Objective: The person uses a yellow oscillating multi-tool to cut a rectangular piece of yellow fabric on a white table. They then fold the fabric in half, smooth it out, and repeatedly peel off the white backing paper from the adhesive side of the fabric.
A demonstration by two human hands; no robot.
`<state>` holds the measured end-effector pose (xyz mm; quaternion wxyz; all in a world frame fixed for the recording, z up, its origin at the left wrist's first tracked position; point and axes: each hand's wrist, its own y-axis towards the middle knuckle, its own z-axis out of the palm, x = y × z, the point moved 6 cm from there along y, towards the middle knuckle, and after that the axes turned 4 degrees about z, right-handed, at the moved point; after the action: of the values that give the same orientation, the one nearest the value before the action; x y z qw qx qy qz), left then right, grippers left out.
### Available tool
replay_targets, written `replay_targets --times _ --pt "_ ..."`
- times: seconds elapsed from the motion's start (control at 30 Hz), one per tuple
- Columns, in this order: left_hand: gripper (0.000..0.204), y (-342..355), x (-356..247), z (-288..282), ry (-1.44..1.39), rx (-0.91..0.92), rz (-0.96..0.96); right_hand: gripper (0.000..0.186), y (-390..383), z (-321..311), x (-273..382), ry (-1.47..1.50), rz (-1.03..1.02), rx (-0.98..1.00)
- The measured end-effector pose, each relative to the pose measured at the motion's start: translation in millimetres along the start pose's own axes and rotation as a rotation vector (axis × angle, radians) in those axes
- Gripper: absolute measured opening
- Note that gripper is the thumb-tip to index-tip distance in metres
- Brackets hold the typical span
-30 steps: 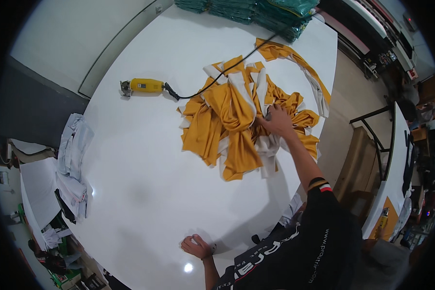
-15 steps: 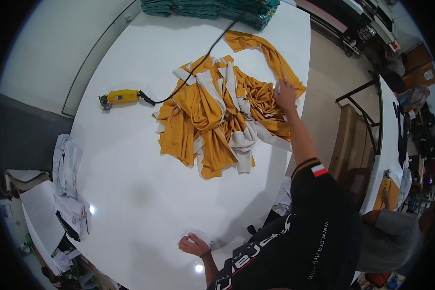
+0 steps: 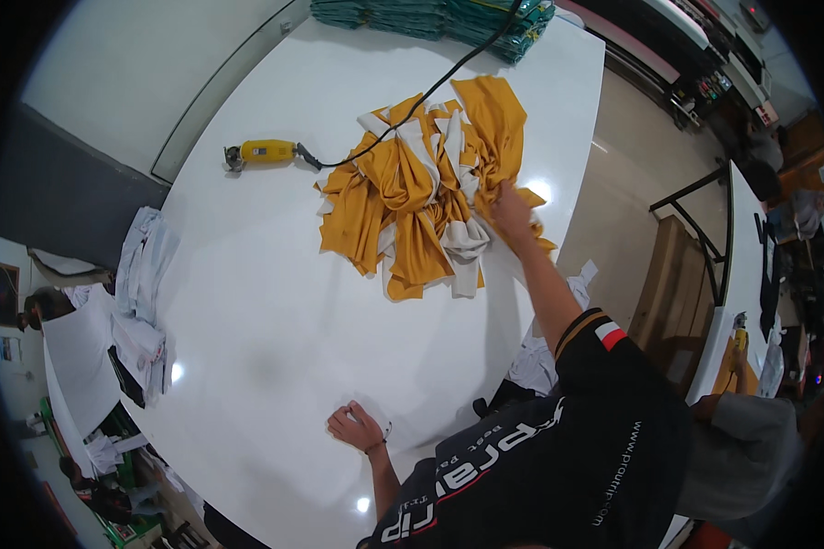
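Observation:
A heap of orange and white fabric pieces (image 3: 421, 197) lies on a large white table (image 3: 275, 302). My right hand (image 3: 511, 212) reaches out over the heap's right side and grips the fabric there. Flat on the bare tabletop near the front edge rests my left hand (image 3: 357, 426), fingers spread, holding nothing. A yellow electric cutter (image 3: 264, 152) sits left of the heap, its black cord (image 3: 412, 91) running across the fabric toward the far end.
A stack of folded green cloth (image 3: 439, 16) lies at the table's far end. White fabric scraps (image 3: 142, 302) hang over the left edge. To the right are a floor gap, a dark metal frame (image 3: 705, 229) and another table. Another person (image 3: 742, 457) is at the lower right.
My right hand has shifted across the heap, and the orange strip that lay spread to the right is now gathered in. My left hand stays planted on the table.

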<state>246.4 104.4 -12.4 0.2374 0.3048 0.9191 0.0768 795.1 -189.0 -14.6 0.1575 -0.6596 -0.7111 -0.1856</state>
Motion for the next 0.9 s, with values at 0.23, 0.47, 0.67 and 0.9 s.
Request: replay_targets --times 0.23,0.47,0.67,0.9 --pt "0.024 -5 -11 2 -0.044 0.010 0.020 0.020 -84 15 64 0.412 -0.084 0.063" --pt "0.028 -1 29 3 -0.323 0.190 -0.097 0.025 -68 -158 171 -0.191 -0.265 0.117" --pt "0.032 50 -4 -34 -0.663 0.268 -0.047 0.027 -46 -278 231 0.092 -0.653 0.085" --pt "0.033 132 -158 -194 -0.895 0.219 0.432 0.037 -197 -385 325 0.222 -0.908 0.221"
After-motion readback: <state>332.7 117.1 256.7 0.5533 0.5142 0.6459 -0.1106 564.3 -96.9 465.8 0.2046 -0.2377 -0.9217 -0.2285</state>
